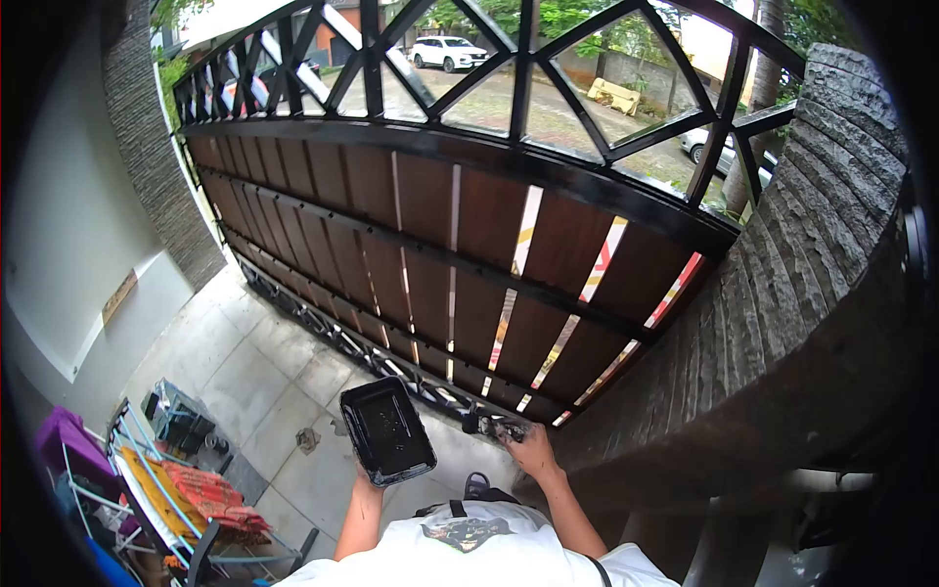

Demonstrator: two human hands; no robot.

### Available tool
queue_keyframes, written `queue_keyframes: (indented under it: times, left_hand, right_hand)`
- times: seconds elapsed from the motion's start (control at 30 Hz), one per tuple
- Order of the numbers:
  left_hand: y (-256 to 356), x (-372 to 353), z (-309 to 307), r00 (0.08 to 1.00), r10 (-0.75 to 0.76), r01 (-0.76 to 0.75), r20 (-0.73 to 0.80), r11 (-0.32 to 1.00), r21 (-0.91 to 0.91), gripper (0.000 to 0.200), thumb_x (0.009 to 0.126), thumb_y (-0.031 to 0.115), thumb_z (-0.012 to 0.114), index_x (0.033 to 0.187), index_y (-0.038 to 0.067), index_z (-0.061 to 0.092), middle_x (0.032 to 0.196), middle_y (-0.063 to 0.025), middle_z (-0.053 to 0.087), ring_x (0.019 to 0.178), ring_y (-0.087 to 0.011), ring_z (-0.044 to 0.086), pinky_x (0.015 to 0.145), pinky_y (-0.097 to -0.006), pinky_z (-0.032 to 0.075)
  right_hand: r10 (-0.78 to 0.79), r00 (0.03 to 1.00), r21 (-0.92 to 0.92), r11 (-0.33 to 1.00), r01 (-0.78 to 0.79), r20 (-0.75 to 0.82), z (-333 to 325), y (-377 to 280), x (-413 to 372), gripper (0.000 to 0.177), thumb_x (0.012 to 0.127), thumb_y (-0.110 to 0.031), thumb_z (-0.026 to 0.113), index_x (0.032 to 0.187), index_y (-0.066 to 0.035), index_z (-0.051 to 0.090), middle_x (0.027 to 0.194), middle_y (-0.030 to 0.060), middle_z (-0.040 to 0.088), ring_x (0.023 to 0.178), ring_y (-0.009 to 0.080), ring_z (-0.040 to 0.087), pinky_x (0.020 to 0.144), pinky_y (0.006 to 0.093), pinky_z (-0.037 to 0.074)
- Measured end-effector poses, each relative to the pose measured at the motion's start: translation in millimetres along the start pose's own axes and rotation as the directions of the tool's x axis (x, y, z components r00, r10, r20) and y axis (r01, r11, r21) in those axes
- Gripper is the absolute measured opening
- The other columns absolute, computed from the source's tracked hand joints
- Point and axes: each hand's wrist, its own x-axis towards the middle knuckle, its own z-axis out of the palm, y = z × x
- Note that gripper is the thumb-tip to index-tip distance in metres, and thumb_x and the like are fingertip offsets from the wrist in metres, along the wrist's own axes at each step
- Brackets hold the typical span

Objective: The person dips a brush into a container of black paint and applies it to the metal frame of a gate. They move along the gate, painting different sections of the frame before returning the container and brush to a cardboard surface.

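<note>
My left hand [366, 482] holds a black rectangular tray [388, 430] from below at its near edge; dark, wet-looking liquid with a few bright spots lies in it. My right hand [529, 452] is closed around a dark, stained tool [497, 428], whose head points left toward the tray. Tool and tray are apart. The tool's exact shape is hard to make out. Beyond both hands stands a gate with brown panels [421, 210] and a black metal frame [430, 140]. My right hand is near the gate's lower right part.
A textured stone wall [773, 254] rises at the right. At the lower left, a drying rack holds orange and red cloths [201, 494], with boxes [186, 416] behind it. Grey floor tiles [245, 386] lie below. Outside the gate are a white car [448, 53] and a yellow bench [614, 96].
</note>
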Motion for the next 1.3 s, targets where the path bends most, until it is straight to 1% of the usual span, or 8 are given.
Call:
queue_keyframes:
  times: [0.47,0.53,0.57,0.6,0.67,0.97,1.1,1.3]
  left_hand:
    - [21.1,-145.9,-44.1,0.996,0.000,-0.002,-0.089,1.000,-0.022,0.061,0.087,0.040,0.052,0.134,0.004,0.040,0.126,-0.0184,0.052,0.109,-0.0354,0.055,0.094,-0.0509,0.045]
    - [24.0,-149.2,38.8,0.998,-0.047,0.047,0.033,0.999,-0.016,0.061,0.087,0.040,0.052,0.135,0.004,0.039,0.127,-0.0183,0.051,0.109,-0.0354,0.055,0.094,-0.0515,0.045]
    - [25.1,-152.1,66.5,0.984,-0.073,0.075,0.161,0.997,-0.008,0.062,0.087,0.040,0.053,0.135,0.004,0.038,0.128,-0.0183,0.051,0.109,-0.0355,0.055,0.094,-0.0520,0.045]
    - [26.7,-150.7,7.7,0.985,-0.091,0.094,-0.147,0.995,0.016,0.062,0.087,0.041,0.051,0.136,0.005,0.038,0.130,-0.0183,0.049,0.109,-0.0349,0.055,0.093,-0.0529,0.045]
    - [20.7,-149.6,-53.0,0.989,-0.065,0.067,-0.130,0.998,0.008,0.062,0.087,0.042,0.050,0.136,0.005,0.038,0.130,-0.0181,0.049,0.109,-0.0345,0.055,0.092,-0.0527,0.045]
    - [11.7,-121.7,13.6,0.994,0.052,-0.041,-0.101,0.993,0.107,0.056,0.090,0.042,0.045,0.133,0.006,0.042,0.123,-0.0167,0.055,0.105,-0.0328,0.058,0.088,-0.0504,0.048]
    - [3.2,-83.7,25.9,0.993,0.013,-0.006,-0.121,0.998,0.059,0.059,0.091,0.044,0.045,0.137,0.009,0.038,0.124,-0.0151,0.055,0.106,-0.0321,0.058,0.089,-0.0500,0.048]
    - [-25.6,-23.0,40.4,0.998,-0.052,0.051,0.033,0.998,0.032,0.058,0.093,0.047,0.039,0.142,0.017,0.032,0.141,-0.0112,0.040,0.119,-0.0324,0.049,0.099,-0.0573,0.037]
  right_hand:
    - [0.294,0.944,0.277,0.929,-0.245,-0.148,-5.9,-88.5,-122.9,0.032,0.086,-0.028,0.063,0.089,0.004,0.065,0.068,0.0138,0.064,0.061,0.0173,0.058,0.060,0.0326,0.047]
    - [0.330,0.925,0.301,0.916,-0.267,-0.186,-17.1,-95.2,-129.0,0.031,0.086,-0.027,0.063,0.089,0.004,0.065,0.068,0.0144,0.064,0.062,0.0173,0.059,0.061,0.0325,0.047]
    - [0.336,0.917,0.306,0.915,-0.264,-0.215,-21.1,-94.7,-132.0,0.030,0.086,-0.026,0.063,0.090,0.004,0.065,0.070,0.0150,0.064,0.062,0.0174,0.059,0.061,0.0323,0.047]
    - [0.342,0.908,0.314,0.913,-0.260,-0.243,-23.8,-95.4,-133.4,0.029,0.087,-0.025,0.063,0.090,0.004,0.065,0.071,0.0156,0.065,0.063,0.0174,0.059,0.062,0.0321,0.047]
    - [0.345,0.888,0.324,0.914,-0.244,-0.304,-32.8,-101.3,-128.5,0.028,0.088,-0.024,0.062,0.091,0.004,0.066,0.073,0.0150,0.065,0.065,0.0165,0.060,0.064,0.0311,0.048]
    - [0.376,0.635,0.513,0.857,0.037,-0.674,-39.8,-64.6,-53.9,0.025,0.095,-0.015,0.050,0.100,0.006,0.063,0.089,0.0123,0.066,0.074,0.0156,0.063,0.070,0.0280,0.049]
    - [0.776,0.519,0.930,0.245,0.275,-0.358,-42.0,-12.8,1.2,0.032,0.097,-0.022,0.045,0.111,0.005,0.055,0.096,0.0153,0.065,0.080,0.0203,0.066,0.075,0.0307,0.054]
    - [0.832,0.497,0.958,0.128,0.257,-0.245,-38.4,37.1,29.4,0.029,0.097,-0.026,0.046,0.113,-0.002,0.050,0.100,0.0138,0.064,0.089,0.0233,0.065,0.081,0.0344,0.052]
